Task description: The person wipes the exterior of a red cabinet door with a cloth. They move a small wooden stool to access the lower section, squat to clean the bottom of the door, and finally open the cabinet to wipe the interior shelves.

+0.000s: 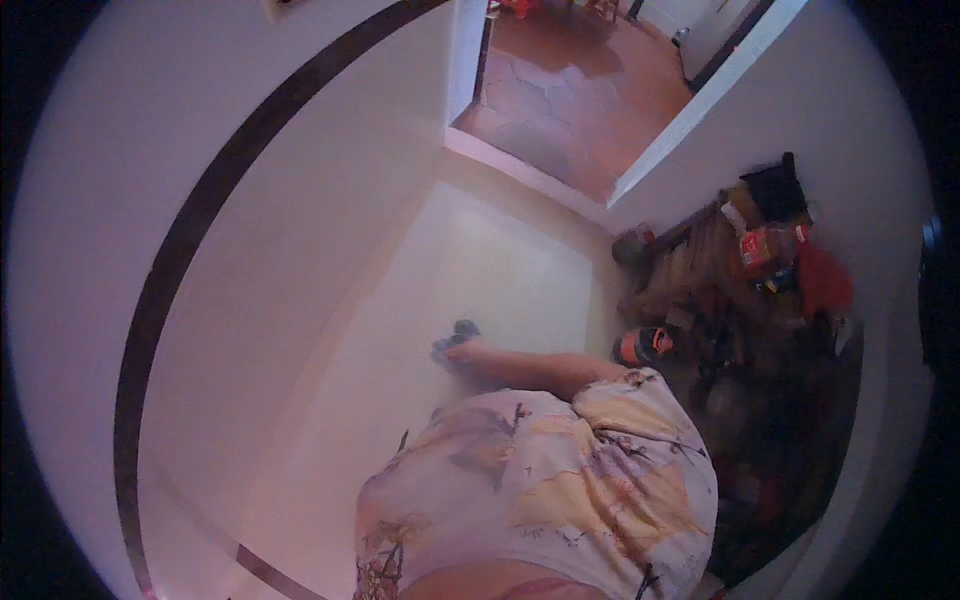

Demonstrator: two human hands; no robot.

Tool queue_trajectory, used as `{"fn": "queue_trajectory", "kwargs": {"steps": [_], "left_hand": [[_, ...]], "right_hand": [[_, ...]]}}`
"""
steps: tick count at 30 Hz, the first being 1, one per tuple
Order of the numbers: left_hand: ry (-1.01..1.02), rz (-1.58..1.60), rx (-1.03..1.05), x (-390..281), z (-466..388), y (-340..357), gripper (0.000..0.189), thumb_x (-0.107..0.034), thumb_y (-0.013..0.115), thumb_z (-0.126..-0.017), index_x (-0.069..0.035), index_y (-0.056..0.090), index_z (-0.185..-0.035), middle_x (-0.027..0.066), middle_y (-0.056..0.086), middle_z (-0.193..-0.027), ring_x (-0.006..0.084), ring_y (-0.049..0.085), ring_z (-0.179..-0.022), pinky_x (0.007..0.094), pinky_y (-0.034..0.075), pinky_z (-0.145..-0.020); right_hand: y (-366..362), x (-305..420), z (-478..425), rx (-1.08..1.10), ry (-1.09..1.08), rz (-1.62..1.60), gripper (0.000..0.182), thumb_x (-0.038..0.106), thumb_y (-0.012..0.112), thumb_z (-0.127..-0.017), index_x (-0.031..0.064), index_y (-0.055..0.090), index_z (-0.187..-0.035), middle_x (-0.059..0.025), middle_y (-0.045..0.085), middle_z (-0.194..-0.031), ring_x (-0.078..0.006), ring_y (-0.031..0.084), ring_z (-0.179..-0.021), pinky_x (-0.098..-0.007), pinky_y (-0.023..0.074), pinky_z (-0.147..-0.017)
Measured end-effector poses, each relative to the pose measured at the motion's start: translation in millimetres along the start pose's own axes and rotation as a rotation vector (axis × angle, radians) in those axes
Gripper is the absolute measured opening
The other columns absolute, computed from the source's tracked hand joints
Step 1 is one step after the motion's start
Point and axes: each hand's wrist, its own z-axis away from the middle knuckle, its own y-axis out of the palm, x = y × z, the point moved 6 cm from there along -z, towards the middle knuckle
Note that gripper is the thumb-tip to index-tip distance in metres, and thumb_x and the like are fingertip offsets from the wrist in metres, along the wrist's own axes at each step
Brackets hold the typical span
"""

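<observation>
Neither of my hands can be made out. My patterned garment (540, 465) in white, yellow and mauve fills the lower middle of the view. A bare limb (540, 369), seemingly a lower leg, reaches left from under the cloth. At its far end is a blurred dark shape (454, 346), perhaps footwear, over the pale floor (510, 247). To the right of the limb stands a black and orange container (641, 345).
A doorway (540, 169) at the top opens onto reddish floor tiles (555, 97). Along the right wall, a dark wooden rack (671, 270) holds a bottle with a red label (756, 247), a black item (776, 191) and a red item (823, 281). A dark band (180, 217) curves along the left.
</observation>
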Motion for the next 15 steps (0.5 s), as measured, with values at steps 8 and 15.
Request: {"fn": "queue_trajectory", "kwargs": {"steps": [8,15], "left_hand": [[0.153,-0.183,0.046,-123.7,-69.9,-7.3,0.031,-0.027,0.060,-0.082,-0.004,0.066,-0.102,0.0151,0.068,-0.089,0.0233,0.067,-0.081,0.0346,0.052,-0.070],[0.417,-0.151,0.018,-462.5,-165.3,-5.6,0.034,-0.025,0.060,-0.083,-0.002,0.063,-0.108,0.0164,0.068,-0.090,0.0238,0.066,-0.081,0.0342,0.052,-0.074]], "right_hand": [[-161.1,-6.2,17.9,-0.289,-0.236,-0.530,0.029,0.022,0.072,-0.076,-0.0001,0.063,-0.094,-0.0120,0.064,-0.083,-0.0250,0.063,-0.068,-0.0373,0.0501,-0.057],[-349.7,19.7,-49.0,-0.373,-0.282,-0.873,0.023,0.017,0.067,-0.080,-0.0007,0.061,-0.093,-0.0154,0.064,-0.081,-0.0276,0.063,-0.064,-0.0413,0.0529,-0.058]]}}
